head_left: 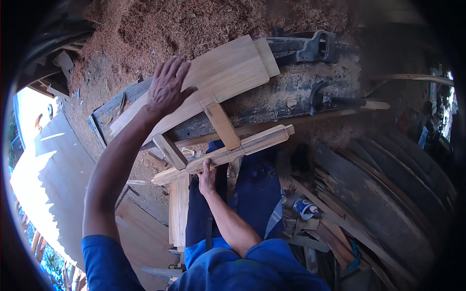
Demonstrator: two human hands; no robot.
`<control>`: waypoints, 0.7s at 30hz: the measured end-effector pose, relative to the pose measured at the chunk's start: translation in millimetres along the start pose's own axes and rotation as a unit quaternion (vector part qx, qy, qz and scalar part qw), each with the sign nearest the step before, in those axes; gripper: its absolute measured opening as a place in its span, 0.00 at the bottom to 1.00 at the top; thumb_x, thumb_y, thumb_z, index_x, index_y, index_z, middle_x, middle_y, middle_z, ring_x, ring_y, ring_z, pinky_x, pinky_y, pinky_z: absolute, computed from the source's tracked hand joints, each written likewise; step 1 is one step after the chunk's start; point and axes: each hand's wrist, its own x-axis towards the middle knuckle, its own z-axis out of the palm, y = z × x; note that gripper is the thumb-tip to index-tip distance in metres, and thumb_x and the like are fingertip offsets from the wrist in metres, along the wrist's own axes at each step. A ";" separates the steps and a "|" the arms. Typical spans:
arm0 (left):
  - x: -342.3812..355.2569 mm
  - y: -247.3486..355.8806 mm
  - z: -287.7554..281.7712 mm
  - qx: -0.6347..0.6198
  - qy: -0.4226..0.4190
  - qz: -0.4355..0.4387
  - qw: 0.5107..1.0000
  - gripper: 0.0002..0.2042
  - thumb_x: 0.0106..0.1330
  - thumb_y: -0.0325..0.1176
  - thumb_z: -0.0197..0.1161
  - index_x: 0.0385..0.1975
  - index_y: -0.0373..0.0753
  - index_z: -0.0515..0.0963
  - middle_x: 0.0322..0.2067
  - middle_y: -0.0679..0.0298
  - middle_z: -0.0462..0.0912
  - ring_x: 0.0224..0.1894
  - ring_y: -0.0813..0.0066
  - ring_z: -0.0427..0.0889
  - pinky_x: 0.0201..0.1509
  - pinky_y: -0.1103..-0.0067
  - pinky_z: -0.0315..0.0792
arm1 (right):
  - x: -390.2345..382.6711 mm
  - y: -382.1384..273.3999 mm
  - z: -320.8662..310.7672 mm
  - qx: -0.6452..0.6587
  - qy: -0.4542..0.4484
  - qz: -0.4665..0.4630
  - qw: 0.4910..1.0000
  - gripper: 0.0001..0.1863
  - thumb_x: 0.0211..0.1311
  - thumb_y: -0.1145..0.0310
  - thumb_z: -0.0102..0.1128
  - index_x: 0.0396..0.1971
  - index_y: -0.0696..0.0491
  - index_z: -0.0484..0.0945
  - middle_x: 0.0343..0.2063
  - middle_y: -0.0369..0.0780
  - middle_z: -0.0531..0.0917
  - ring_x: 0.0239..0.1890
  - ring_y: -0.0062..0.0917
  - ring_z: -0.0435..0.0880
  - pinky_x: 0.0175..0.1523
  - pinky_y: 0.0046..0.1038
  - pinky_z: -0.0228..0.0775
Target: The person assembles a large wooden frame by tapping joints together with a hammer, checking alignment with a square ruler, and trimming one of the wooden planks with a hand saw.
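A wide pale wooden board (pixel 223 70) lies slantwise on the workbench. Two short wooden crosspieces, the left one (pixel 170 151) and the right one (pixel 222 126), run from its near edge to a narrow wooden rail (pixel 257 144), forming a frame. My left hand (pixel 170 86) is over the left part of the board, fingers stretched and thumb apart; whether it presses on the wood I cannot tell. Against the rail's near side, my right hand (pixel 207 178) grips it with the thumb on top, close to the left crosspiece; its other fingers are mostly hidden.
The dark, dusty workbench (pixel 291 92) carries a handsaw (pixel 316 47) and a hammer (pixel 335 101) at its right end. Wood shavings (pixel 223 19) cover the ground beyond. Planks (pixel 378 189) are stacked at right, beside a blue-and-white can (pixel 304 207). Another board (pixel 179 208) stands beside my leg.
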 end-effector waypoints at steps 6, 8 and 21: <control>3.9 -12.2 30.0 -0.119 -0.164 -0.209 0.957 0.43 0.55 0.65 0.67 0.60 0.33 0.69 0.52 0.51 0.74 0.58 0.50 0.71 0.65 0.57 0.62 | 2.7 8.1 1.8 -0.085 -0.036 0.066 0.994 0.44 0.64 0.41 0.62 0.67 0.55 0.53 0.65 0.46 0.62 0.69 0.39 0.63 0.67 0.55 0.64; 0.7 -24.0 37.8 -0.141 -0.181 -0.235 0.945 0.51 0.46 0.68 0.71 0.63 0.33 0.66 0.54 0.51 0.72 0.59 0.51 0.70 0.65 0.56 0.61 | -3.0 10.2 6.9 -0.089 -0.031 0.064 0.994 0.43 0.64 0.41 0.61 0.66 0.56 0.56 0.63 0.46 0.65 0.67 0.39 0.65 0.65 0.55 0.66; -94.1 68.5 26.3 -0.237 0.005 -0.307 0.922 0.36 0.60 0.44 0.71 0.63 0.32 0.63 0.54 0.49 0.71 0.55 0.54 0.73 0.60 0.59 0.67 | 12.2 -316.8 35.4 -0.659 0.003 -0.467 0.590 0.11 0.63 0.69 0.60 0.45 0.52 0.79 0.33 0.45 0.83 0.36 0.42 0.85 0.43 0.43 0.77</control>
